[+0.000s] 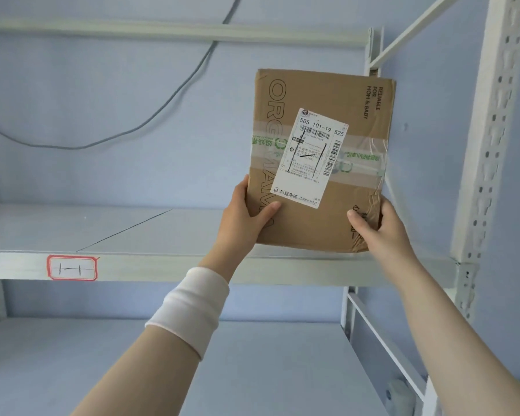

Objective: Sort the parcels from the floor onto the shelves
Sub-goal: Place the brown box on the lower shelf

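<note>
White metal shelves (132,232) stand against a pale blue wall (102,85). A grey cable (162,106) sags across the wall at 10 o'clock, and a red-edged tag (72,268) sits on the front lip at 8 o'clock. The cardboard box (315,226) is upright over the shelf's right end, at 2 o'clock. Its long axis runs 12 to 6 and its white label (309,157) faces out. The left hand (245,217) grasps its lower left edge, the right hand (379,226) its lower right corner.

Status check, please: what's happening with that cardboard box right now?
Left hand, right hand: both gripping the parcel at its lower corners. Parcel upright above the shelf, right end. Nothing seen blocking it.
</note>
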{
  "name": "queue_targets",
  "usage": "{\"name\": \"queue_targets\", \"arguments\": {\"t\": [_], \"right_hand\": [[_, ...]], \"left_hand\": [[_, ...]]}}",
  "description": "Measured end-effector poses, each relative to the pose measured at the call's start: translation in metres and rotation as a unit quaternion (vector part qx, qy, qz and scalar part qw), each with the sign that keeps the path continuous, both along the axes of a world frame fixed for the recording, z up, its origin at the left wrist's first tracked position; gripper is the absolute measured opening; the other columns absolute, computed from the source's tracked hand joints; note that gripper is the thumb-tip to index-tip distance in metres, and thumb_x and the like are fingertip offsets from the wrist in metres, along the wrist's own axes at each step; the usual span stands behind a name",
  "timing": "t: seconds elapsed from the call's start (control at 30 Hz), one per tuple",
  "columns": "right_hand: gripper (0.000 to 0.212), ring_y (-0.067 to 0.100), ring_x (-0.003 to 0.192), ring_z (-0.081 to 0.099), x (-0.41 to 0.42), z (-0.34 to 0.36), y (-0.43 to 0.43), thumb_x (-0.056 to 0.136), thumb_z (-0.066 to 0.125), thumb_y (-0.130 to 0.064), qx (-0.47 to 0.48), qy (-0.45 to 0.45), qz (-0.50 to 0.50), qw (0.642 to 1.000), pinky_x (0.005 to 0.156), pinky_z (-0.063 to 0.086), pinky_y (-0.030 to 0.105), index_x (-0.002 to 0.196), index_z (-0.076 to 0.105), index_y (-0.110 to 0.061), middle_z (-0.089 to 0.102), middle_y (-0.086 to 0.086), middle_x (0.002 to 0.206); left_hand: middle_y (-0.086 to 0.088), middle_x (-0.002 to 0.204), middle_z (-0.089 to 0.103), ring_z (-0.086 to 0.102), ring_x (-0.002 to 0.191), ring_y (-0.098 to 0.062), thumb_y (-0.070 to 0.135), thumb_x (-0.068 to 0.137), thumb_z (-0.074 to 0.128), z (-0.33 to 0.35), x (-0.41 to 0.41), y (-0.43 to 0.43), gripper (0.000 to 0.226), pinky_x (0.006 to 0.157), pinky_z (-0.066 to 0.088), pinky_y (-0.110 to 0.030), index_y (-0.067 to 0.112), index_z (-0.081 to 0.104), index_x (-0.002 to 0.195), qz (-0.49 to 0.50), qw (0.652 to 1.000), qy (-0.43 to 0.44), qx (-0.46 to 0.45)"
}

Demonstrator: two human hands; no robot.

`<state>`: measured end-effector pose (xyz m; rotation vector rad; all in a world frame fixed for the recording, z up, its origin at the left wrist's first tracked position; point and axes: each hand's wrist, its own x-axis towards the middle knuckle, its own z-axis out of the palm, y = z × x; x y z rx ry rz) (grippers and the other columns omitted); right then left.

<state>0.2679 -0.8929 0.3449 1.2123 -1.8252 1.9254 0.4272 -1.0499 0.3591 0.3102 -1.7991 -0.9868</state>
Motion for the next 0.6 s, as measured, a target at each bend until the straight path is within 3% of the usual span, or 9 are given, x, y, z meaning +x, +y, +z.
{"name": "queue_targets", "arguments": {"t": [0.07,0.13,0.23,0.33,0.47,0.6], "right_hand": [[0.047,-0.012,0.083,0.057,-0.019,0.000,-0.004,0.088,0.062,-0.018,0.018,-0.002,-0.002,1.000,0.074,0.046,0.010,0.132,0.045,-0.015,0.060,-0.015,0.099],[0.047,-0.004,0.090,0.057,-0.037,0.000,-0.007,0.087,0.063,-0.019,0.033,0.000,-0.004,0.999,0.085,0.045,0.022,0.131,0.045,-0.016,0.060,-0.012,0.104],[0.049,0.002,0.095,0.059,-0.063,-0.002,-0.010,0.085,0.066,-0.018,0.052,0.001,-0.001,0.999,0.092,0.045,0.028,0.129,0.045,-0.018,0.060,-0.014,0.104],[0.054,0.008,0.101,0.059,-0.086,-0.006,-0.013,0.082,0.069,-0.017,0.072,-0.002,0.006,0.997,0.098,0.045,0.031,0.130,0.043,-0.019,0.059,-0.011,0.110],[0.057,0.010,0.104,0.058,-0.110,-0.010,-0.019,0.080,0.072,-0.016,0.098,-0.011,0.012,0.995,0.101,0.044,0.035,0.128,0.040,-0.021,0.057,-0.010,0.112],[0.063,0.013,0.112,0.055,-0.126,-0.010,-0.025,0.078,0.074,-0.016,0.112,-0.014,0.014,0.994,0.104,0.042,0.040,0.129,0.036,-0.020,0.054,-0.006,0.121]], "left_hand": [[0.010,0.116,0.054,0.052,0.101,-0.006,0.023,0.084,0.067,-0.003,-0.019,-0.008,0.060,0.063,0.043,0.000,0.018,0.038,0.136,0.001,1.000,-0.009,0.005],[0.007,0.121,0.056,0.053,0.103,-0.007,0.026,0.082,0.069,-0.006,-0.039,-0.016,0.061,0.073,0.043,-0.006,0.019,0.038,0.135,0.003,1.000,-0.020,0.010],[0.004,0.127,0.057,0.054,0.107,-0.010,0.027,0.080,0.072,-0.012,-0.065,-0.025,0.064,0.085,0.044,-0.023,0.018,0.037,0.133,0.001,0.999,-0.037,0.023],[0.003,0.131,0.056,0.054,0.108,-0.012,0.027,0.079,0.073,-0.015,-0.086,-0.032,0.066,0.083,0.049,-0.034,0.018,0.036,0.132,-0.003,0.997,-0.061,0.037],[0.003,0.131,0.055,0.055,0.108,-0.016,0.024,0.080,0.073,-0.019,-0.107,-0.041,0.066,0.073,0.045,-0.031,0.017,0.033,0.132,-0.002,0.996,-0.080,0.028],[0.002,0.134,0.050,0.053,0.114,-0.016,0.024,0.079,0.073,-0.017,-0.121,-0.048,0.068,0.085,0.045,-0.030,0.015,0.031,0.132,0.000,0.996,-0.091,0.021]]}}
